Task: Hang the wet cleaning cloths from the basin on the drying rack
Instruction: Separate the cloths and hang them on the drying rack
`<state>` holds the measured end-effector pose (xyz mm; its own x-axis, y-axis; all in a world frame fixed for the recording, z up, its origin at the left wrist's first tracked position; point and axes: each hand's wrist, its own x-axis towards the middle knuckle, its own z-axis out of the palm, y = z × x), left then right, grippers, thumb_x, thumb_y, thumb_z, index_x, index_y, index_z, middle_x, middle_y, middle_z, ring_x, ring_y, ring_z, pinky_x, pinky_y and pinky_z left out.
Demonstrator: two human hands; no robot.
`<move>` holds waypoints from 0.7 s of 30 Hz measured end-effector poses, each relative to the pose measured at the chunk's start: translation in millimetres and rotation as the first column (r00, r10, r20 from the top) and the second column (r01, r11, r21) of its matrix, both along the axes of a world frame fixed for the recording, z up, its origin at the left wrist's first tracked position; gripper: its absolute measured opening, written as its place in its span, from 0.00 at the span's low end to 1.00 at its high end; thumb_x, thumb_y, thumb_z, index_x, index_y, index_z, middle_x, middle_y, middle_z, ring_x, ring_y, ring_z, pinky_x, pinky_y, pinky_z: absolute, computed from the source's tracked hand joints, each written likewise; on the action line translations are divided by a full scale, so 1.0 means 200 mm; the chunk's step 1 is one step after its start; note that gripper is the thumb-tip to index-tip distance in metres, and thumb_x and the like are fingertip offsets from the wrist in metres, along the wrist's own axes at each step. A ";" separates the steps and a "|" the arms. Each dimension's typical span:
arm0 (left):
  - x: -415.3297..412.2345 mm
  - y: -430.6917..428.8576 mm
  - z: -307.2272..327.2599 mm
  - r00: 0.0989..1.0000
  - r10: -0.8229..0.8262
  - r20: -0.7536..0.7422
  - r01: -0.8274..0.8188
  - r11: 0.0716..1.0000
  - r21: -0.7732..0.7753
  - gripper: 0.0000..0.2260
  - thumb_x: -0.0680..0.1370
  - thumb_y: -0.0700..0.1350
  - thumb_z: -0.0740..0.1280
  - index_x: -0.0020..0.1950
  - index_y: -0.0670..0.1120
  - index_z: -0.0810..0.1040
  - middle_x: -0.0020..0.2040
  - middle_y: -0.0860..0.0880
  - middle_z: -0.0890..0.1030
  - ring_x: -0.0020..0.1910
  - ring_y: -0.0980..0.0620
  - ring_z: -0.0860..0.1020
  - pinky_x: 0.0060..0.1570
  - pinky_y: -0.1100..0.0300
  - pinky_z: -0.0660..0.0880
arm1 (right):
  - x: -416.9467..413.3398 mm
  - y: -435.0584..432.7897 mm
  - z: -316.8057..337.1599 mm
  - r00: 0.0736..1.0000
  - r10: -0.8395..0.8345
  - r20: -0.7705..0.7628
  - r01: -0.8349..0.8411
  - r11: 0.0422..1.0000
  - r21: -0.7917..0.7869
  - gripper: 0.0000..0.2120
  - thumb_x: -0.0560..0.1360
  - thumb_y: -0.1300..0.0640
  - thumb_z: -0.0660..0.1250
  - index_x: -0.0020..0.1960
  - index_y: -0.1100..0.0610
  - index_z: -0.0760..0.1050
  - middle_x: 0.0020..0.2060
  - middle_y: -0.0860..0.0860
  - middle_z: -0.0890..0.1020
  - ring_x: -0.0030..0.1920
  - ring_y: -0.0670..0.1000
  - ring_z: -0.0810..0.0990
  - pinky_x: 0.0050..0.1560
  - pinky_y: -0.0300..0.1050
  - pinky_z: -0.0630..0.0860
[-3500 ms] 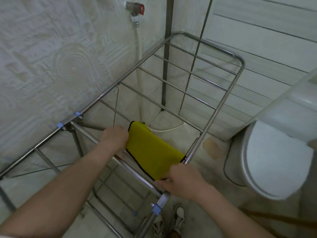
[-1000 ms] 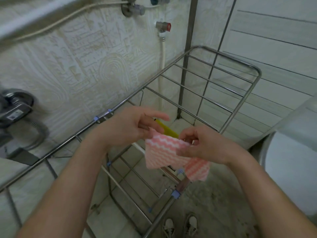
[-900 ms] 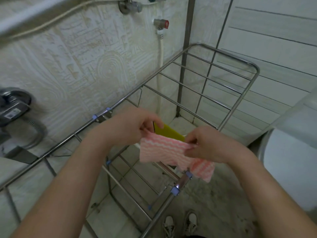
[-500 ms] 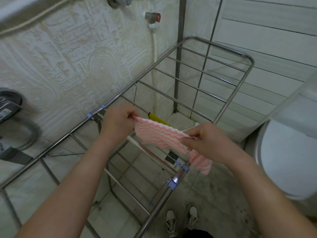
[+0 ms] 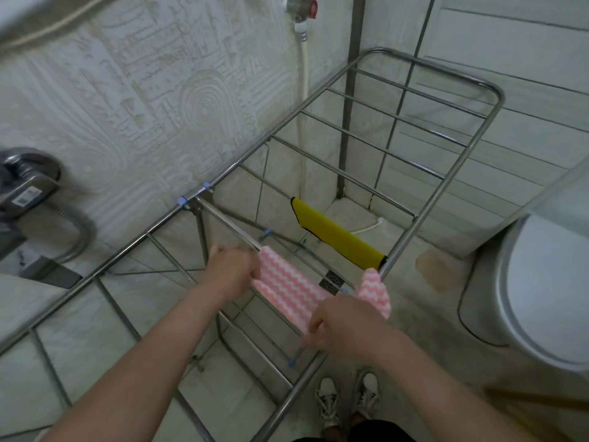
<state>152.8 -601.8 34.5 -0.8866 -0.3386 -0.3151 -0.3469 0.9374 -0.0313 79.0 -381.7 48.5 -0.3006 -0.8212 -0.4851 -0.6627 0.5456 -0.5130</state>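
— So, where is the pink cloth (image 5: 287, 288)?
— Stretched between my hands over a near bar of the rack (image 5: 443, 186). My left hand (image 5: 231, 266) grips one end and my right hand (image 5: 344, 327) pinches the other. I pull it taut so it lies flat and dries evenly, I reckon.
— And the yellow cloth (image 5: 341, 239)?
— Draped on a bar farther out, apart from the pink one, so they don't overlap.
— Room to move?
— Plenty of bare bars beyond. The right is tight: a loose pink corner bunches at the side rail, and the toilet (image 5: 548, 282) stands near. The wall runs close on the left. The basin is out of view.
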 end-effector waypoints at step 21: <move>-0.09 0.10 -0.11 0.953 -0.210 -0.220 0.266 0.927 0.264 0.19 0.77 0.55 0.64 0.68 0.59 0.70 0.65 0.57 0.73 0.67 0.57 0.67 0.72 0.49 0.48 | -0.18 0.06 -0.06 0.940 -0.325 -0.102 0.337 0.931 0.140 0.15 0.77 0.47 0.64 0.38 0.53 0.82 0.32 0.49 0.84 0.33 0.49 0.83 0.40 0.46 0.82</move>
<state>135.6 -582.6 13.2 -0.9812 -0.0296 -0.1906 -0.0859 0.9518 0.2945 42.6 -370.5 37.4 -0.5833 -0.5861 -0.5623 -0.4642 0.8087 -0.3613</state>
